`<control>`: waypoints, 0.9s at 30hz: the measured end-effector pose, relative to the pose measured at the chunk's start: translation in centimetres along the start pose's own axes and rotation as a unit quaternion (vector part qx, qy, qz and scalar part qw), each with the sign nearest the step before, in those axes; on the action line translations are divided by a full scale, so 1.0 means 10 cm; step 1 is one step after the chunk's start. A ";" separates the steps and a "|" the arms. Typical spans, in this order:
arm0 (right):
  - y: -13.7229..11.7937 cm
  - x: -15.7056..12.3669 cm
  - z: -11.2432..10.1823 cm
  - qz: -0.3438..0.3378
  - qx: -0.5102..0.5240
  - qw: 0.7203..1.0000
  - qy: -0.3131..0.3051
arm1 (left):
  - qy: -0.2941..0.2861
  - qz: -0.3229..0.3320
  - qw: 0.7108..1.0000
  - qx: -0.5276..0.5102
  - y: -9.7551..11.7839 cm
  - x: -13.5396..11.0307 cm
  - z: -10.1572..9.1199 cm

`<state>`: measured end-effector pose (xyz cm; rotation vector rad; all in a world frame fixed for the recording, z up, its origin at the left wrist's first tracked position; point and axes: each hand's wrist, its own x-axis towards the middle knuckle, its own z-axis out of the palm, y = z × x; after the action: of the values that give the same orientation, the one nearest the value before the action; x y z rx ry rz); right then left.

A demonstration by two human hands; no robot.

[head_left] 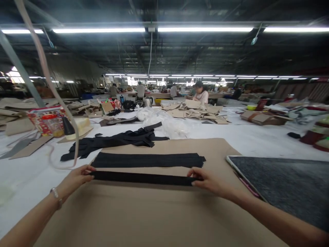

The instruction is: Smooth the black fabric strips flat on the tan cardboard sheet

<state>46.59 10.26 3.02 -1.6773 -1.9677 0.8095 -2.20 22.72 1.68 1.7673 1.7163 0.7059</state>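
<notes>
the left hand [77, 176] and right hand [207, 181] pinch opposite ends of a black fabric strip [141, 178], held straight above a brown paper sheet [133, 216]. just beyond lies a neat strip stack [146, 160], then a tangled strip heap [120, 140] and crumpled clear plastic [168, 122]. a dark gray fabric-topped board [288, 187] lies at right.

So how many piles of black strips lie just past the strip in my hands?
2: a neat stack on the brown sheet, just beyond the held strip, and a loose pile farther back, toward the left. Others farther off could be hidden.
</notes>
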 end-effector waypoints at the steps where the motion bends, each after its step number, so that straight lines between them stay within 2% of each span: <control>1: 0.03 0.14 -0.04 -0.016 -0.050 0.998 0.025 | 0.015 0.010 0.999 0.027 -0.01 0.15 0.02; 4: 0.07 0.53 -0.07 -0.046 -0.134 0.989 0.052 | 0.057 0.026 0.992 0.112 -0.01 0.47 0.08; 7: 0.08 0.78 0.00 -0.066 -0.185 0.978 0.066 | 0.101 0.035 0.975 0.197 0.01 0.58 0.15; 12: 0.05 0.86 0.17 -0.107 -0.264 0.952 0.115 | 0.191 0.118 0.923 0.312 0.09 0.41 0.40; 15: 0.04 0.84 0.26 -0.144 -0.297 0.936 0.121 | 0.198 0.180 0.897 0.352 0.14 0.26 0.65; 18: 0.04 0.85 0.33 -0.169 -0.325 0.919 0.142 | 0.196 0.195 0.886 0.371 0.11 0.19 0.79; 21: 0.04 0.87 0.37 -0.172 -0.330 0.915 0.156 | 0.223 0.142 0.889 0.373 0.00 0.24 0.69; 24: 0.02 0.87 0.41 -0.185 -0.337 0.910 0.155 | 0.249 0.074 0.895 0.362 -0.12 0.36 0.44; 27: 0.01 0.86 0.46 -0.213 -0.354 0.900 0.138 | 0.243 0.050 0.905 0.347 -0.18 0.46 0.25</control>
<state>42.11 18.00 -0.80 -1.4733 -2.4311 -0.3381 -1.48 27.22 -1.48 2.2972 2.4494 0.6590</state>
